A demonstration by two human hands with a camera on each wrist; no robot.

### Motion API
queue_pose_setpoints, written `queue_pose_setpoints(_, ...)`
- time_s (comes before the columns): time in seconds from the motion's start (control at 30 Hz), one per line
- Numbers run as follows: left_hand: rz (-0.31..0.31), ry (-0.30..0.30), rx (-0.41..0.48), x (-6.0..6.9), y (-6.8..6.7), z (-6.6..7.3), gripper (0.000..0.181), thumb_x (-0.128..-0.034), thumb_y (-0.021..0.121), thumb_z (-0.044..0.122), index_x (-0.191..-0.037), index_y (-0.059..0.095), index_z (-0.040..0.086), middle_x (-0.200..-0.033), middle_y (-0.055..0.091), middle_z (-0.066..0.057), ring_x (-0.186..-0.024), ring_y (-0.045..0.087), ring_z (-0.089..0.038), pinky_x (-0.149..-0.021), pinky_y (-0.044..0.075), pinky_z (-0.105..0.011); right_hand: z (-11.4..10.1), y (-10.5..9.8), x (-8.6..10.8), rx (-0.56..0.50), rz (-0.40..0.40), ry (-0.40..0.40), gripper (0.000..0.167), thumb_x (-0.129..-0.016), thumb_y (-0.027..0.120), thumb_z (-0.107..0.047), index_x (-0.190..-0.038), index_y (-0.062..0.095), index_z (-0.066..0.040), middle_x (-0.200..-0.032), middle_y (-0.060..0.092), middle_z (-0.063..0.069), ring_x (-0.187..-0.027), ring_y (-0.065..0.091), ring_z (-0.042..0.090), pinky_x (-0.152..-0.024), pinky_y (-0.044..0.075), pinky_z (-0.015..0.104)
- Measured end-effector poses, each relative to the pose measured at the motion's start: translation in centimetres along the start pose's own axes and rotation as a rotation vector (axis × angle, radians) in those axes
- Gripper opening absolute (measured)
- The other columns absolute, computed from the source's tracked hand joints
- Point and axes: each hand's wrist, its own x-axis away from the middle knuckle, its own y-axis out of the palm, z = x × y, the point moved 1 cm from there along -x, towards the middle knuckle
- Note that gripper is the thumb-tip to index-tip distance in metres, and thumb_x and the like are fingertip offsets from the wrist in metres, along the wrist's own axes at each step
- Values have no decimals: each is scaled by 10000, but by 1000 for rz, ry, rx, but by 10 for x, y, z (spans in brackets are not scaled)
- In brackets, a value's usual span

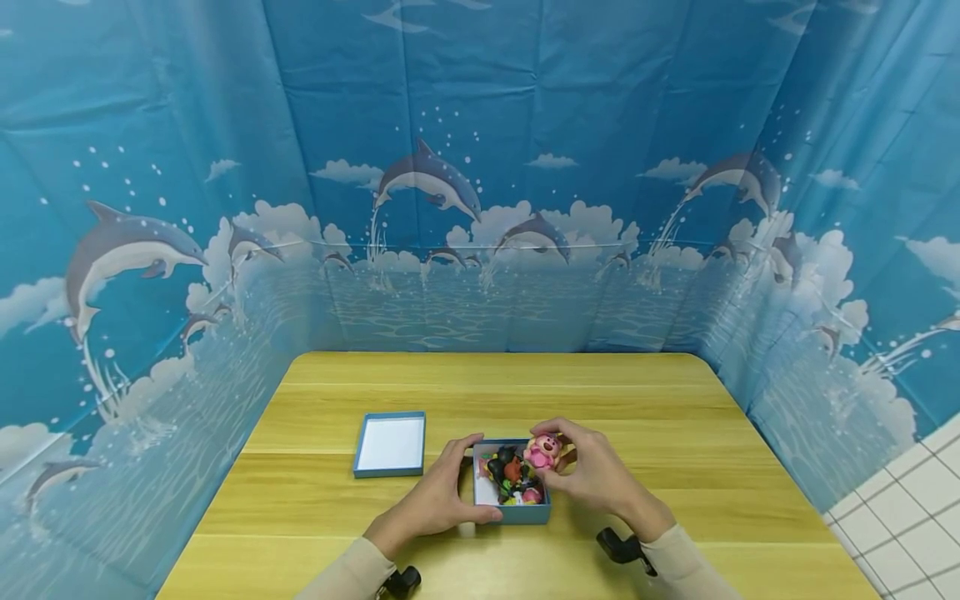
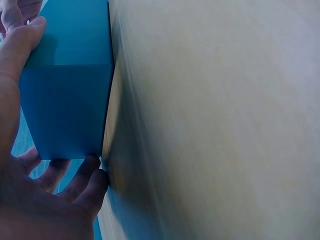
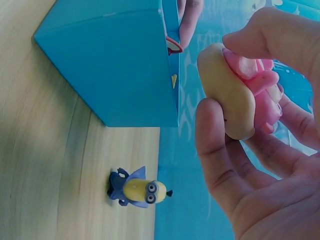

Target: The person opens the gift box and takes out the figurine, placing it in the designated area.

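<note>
Wide head view, two sideways close-ups, one shared blue box (image 1: 525, 516)
The head camera looks forward and down across the wooden table (image 1: 637, 400) to the dolphin-print curtain (image 1: 465, 100). Both wrist cameras sit low and near, the tabletop turned on edge: the left faces the box's outer walls, the right the box and the pink bear figurine (image 1: 543, 452), which the head view also shows.

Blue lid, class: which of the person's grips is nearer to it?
Left. The left grip holds the blue box just right of the blue lid; the right grip holds the pink toy farther right.
</note>
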Motion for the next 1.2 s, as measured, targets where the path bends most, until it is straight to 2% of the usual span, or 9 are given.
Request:
queue_pose_setpoints(0.37,6,-5,13,0,0,1,1258,-895,960,696,-1851,280,241,-1825,422,-133,-1680,485,-413,-1321,469,-713,3,-7,3,26,4,10,591,-929,936,-10,-1466,716,-123,-1382,805,106,-1064,769,84,-854,722,335)
queue_pose_setpoints(0.63,2,-8,16,1,0,2,1251,-901,961,682,-1852,279,239,-1822,422,-141,-1674,491,-417,-1317,471,-722,5,-9,5,42,13,27,613,-931,933,-17,-1491,707,-123,-1396,800,115,-1067,777,105,-865,720,335)
queue_pose_setpoints(0.93,2,-9,18,1,0,2,1262,-893,967,680,-1852,281,229,-1827,421,-149,-1684,479,-429,-1330,457,-725,11,-15,9,57,21,30,600,-916,923,14,-1465,717,-110,-1306,803,74,-1030,775,125,-865,720,324)
queue_pose_setpoints(1.2,3,-9,19,0,-1,2,1255,-899,965,676,-1852,281,231,-1824,423,-142,-1667,498,-415,-1320,470,-718,17,-20,11,54,29,35,601,-927,941,19,-1461,732,-161,-1344,718,100,-1039,755,190,-854,722,332)
